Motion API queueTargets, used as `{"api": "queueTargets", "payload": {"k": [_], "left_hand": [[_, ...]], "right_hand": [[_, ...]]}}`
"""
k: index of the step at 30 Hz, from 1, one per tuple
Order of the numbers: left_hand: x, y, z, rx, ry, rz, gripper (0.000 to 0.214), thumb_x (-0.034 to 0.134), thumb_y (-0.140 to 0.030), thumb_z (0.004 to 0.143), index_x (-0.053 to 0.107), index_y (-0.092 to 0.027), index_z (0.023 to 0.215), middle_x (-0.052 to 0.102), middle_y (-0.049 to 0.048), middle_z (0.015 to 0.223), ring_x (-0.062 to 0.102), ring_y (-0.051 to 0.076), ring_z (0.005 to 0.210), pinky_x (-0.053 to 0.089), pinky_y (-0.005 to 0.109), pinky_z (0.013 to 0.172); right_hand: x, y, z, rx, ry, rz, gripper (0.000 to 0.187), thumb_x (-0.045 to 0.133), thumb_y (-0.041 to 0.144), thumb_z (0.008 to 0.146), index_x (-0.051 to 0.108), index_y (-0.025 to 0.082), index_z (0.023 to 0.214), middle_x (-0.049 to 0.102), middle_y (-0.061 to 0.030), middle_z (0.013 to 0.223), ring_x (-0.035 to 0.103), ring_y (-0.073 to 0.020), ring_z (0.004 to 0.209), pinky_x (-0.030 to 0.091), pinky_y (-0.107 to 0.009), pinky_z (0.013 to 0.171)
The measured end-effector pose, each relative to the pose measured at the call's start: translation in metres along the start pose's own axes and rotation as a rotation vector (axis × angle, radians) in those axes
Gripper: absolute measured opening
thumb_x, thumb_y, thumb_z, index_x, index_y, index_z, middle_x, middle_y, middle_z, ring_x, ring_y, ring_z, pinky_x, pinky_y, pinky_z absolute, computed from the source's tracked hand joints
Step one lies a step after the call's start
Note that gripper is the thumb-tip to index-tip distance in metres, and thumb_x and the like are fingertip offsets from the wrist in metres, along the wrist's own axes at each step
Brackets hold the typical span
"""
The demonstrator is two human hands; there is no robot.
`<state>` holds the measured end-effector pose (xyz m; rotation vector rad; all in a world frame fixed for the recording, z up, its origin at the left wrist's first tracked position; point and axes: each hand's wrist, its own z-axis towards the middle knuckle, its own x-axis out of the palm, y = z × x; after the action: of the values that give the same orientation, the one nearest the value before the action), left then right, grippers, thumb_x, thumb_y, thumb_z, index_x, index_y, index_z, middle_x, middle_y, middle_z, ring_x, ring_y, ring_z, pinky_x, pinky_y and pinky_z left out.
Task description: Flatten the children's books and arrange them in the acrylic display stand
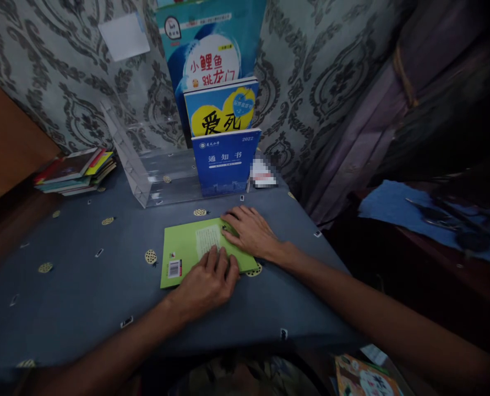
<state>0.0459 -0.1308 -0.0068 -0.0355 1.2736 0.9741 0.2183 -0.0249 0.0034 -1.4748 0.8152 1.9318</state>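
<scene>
A green book [183,242] lies flat on the dark tablecloth with its barcode side up. My left hand [210,275] rests on its near edge, palm down, fingers stretched over the cover. On the far right part of the same book lies my right hand [251,231], flat with fingers extended. Neither hand grips anything. Behind them, a clear stepped rack [166,190] holds a blue booklet [228,165] in front, a blue-and-yellow book [222,110] behind it, and a tall teal book [212,44] at the back.
A stack of books [77,170] sits at the table's back left. Beside the rack is a pixelated white item [263,173]. To the right, a blue cloth [393,217] bears dark objects. Below the near edge shows an orange book [364,377]. Patterned wallpaper [331,71] closes the back.
</scene>
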Motion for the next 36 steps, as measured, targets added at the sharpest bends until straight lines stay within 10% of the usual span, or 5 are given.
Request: {"api": "queueTargets", "payload": {"k": [14, 36], "left_hand": [[-0.002, 0.007, -0.001, -0.044, 0.028, -0.095, 0.034, 0.045, -0.032, 0.106, 0.059, -0.007, 0.124, 0.070, 0.0156, 0.119, 0.066, 0.027, 0.110, 0.056, 0.036, 0.088], [0.002, 0.021, -0.013, -0.016, 0.106, -0.417, 0.046, 0.040, -0.046, 0.106, 0.057, -0.016, 0.135, 0.064, 0.0106, 0.142, 0.051, 0.026, 0.140, 0.039, 0.050, 0.116]], "right_hand": [[0.008, -0.001, -0.025, -0.076, 0.030, 0.068, 0.044, 0.050, 0.034, 0.101, 0.055, 0.019, 0.141, 0.046, -0.0191, 0.157, 0.040, -0.0337, 0.146, 0.039, -0.053, 0.113], [0.007, 0.001, -0.078, -0.009, -0.162, -0.107, 0.046, 0.046, 0.041, 0.102, 0.062, 0.014, 0.136, 0.062, -0.0217, 0.130, 0.054, -0.0352, 0.114, 0.046, -0.050, 0.095]]}}
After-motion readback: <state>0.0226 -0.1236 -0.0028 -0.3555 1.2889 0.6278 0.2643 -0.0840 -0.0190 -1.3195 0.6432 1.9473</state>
